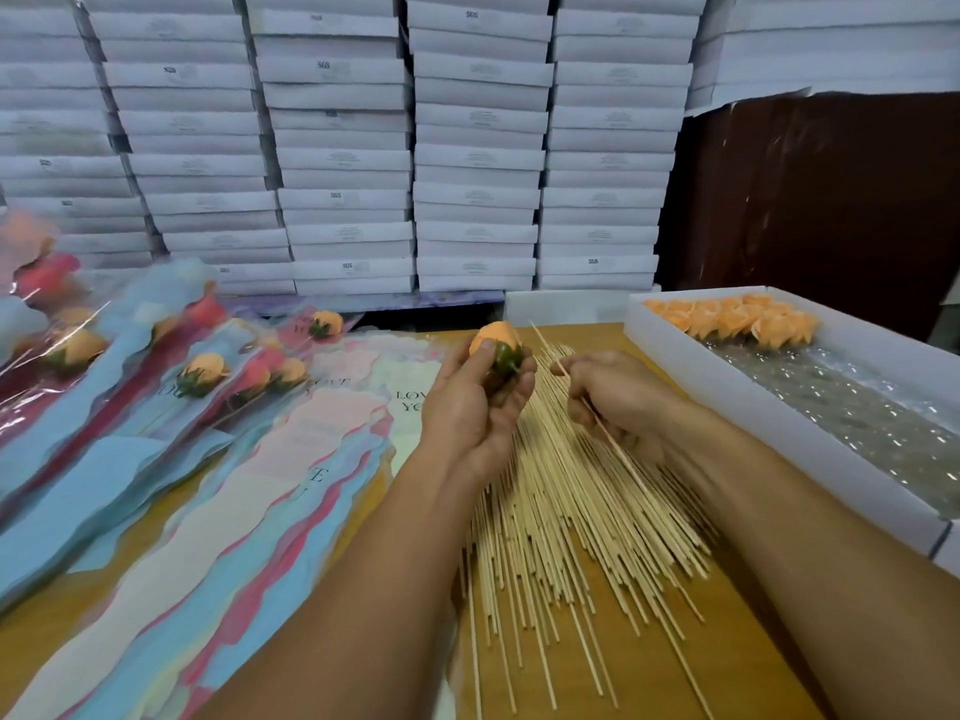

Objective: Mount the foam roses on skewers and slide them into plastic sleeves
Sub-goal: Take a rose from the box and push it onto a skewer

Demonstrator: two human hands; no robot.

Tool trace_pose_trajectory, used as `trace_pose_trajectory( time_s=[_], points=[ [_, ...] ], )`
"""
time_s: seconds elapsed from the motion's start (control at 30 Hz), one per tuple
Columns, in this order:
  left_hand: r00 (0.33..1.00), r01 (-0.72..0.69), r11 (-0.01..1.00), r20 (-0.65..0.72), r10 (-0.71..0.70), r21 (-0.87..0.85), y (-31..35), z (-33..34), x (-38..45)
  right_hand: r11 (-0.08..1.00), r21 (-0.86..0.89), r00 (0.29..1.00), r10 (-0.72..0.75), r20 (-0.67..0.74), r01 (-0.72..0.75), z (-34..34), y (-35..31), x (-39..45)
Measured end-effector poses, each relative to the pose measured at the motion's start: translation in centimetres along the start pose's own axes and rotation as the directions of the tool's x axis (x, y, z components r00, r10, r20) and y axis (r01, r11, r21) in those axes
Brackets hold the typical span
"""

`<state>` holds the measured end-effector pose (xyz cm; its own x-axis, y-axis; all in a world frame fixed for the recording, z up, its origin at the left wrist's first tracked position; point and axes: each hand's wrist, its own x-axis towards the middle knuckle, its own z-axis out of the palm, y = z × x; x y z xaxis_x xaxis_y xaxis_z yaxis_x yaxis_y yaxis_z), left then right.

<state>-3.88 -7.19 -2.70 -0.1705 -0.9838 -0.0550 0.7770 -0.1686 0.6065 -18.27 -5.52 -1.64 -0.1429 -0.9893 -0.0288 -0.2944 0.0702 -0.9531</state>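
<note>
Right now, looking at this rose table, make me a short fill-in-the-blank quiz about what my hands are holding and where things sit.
1. The left hand holds a foam rose whose petals are ____ in colour.
2. The right hand pinches a single wooden ____.
3. The loose roses still to be mounted lie in a ____ box on the person's right.
4. The pile of skewers lies on the table between the box and the stack of plastic ____.

Missing words: orange; skewer; white; sleeves
</note>
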Motion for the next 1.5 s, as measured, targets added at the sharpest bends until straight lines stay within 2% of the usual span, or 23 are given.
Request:
trace_pose_trajectory(
  time_s=[0.17, 0.37, 0.6, 0.9, 1.1, 1.33, 1.5],
  points=[
    [0.997, 0.077, 0.982, 0.034, -0.072, -0.175, 0.6, -0.3, 0.1, 0.984, 0.159, 0.994, -0.096, 0.054, 0.086, 0.6, -0.3, -1.0],
    [0.995, 0.092, 0.966, 0.047, -0.083, -0.240, 1.2, -0.4, 0.3, 0.949, 0.300, 0.984, -0.137, 0.114, 0.097, 1.3, -1.5, -2.6],
    [0.996, 0.079, 0.969, 0.047, -0.070, -0.235, 1.6, -0.7, 0.5, 0.959, 0.205, 0.969, -0.222, 0.111, 0.196, 1.6, -1.8, -3.5],
    [0.999, -0.007, 0.983, 0.043, 0.015, -0.184, 1.5, -0.6, 0.5, 0.956, 0.195, 0.962, -0.246, 0.116, 0.221, 2.5, -2.1, -4.4],
    [0.999, -0.037, 0.982, 0.011, 0.040, -0.183, 1.5, -0.6, 0.5, 0.919, 0.134, 0.893, -0.392, 0.219, 0.371, 3.2, -2.0, -5.2],
    [0.998, -0.060, 0.988, 0.007, 0.061, -0.140, 1.7, -0.3, 0.4, 0.917, 0.023, 0.895, -0.394, 0.207, 0.398, 3.1, -2.0, -5.3],
    [0.997, -0.070, 0.988, 0.005, 0.071, -0.135, 1.8, -0.3, 0.4, 0.906, 0.056, 0.879, -0.421, 0.224, 0.420, 3.1, -2.3, -5.6]
  ],
)
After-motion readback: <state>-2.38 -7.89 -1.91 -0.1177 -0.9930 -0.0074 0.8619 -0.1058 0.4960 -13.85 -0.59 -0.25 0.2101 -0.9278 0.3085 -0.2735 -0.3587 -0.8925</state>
